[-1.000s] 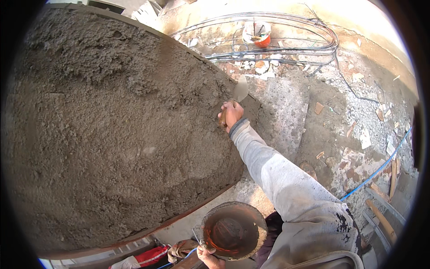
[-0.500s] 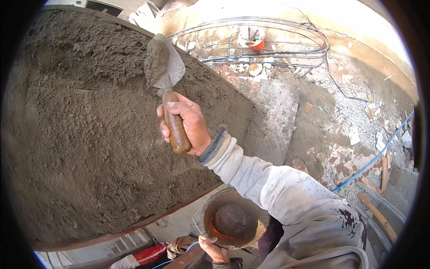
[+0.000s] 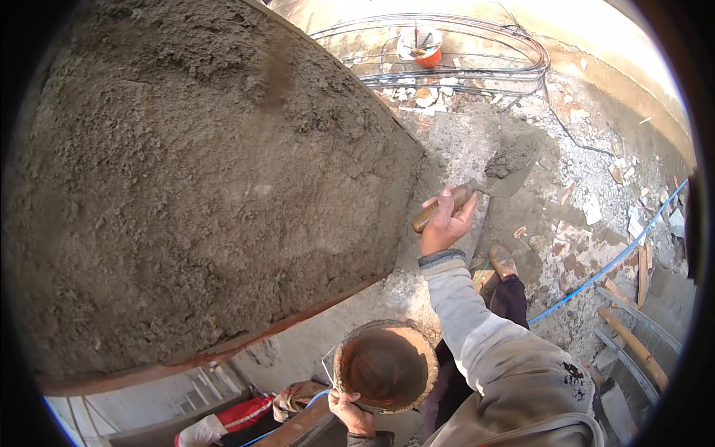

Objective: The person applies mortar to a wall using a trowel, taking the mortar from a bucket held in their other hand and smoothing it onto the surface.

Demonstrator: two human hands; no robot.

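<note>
My right hand (image 3: 448, 222) is wrapped round the wooden handle of a trowel (image 3: 515, 183), out to the right of the mortar-covered wall face (image 3: 208, 201). A lump of wet grey mortar (image 3: 511, 157) lies on the blade. Down at the lower middle, my left hand (image 3: 353, 414) grips the near-left rim of a round bucket (image 3: 427, 366) with a wire handle. Dark remains coat the bucket's inside. Rough, damp mortar covers the wall face, which fills the left side. A brown smear of motion blur hangs before its upper part.
Coiled cables (image 3: 544, 63) and a white-and-orange bucket (image 3: 428, 56) with tools lie at the far side. Rubble and broken tile (image 3: 592, 210) litter the ground at right. A blue hose (image 3: 588, 287) runs past wooden poles (image 3: 633, 350). My shoe (image 3: 503, 261) stands below the trowel.
My right hand has swung the loaded trowel from in front of the wall face out to the right. My left hand still holds the bucket, whose inside now shows more fully.
</note>
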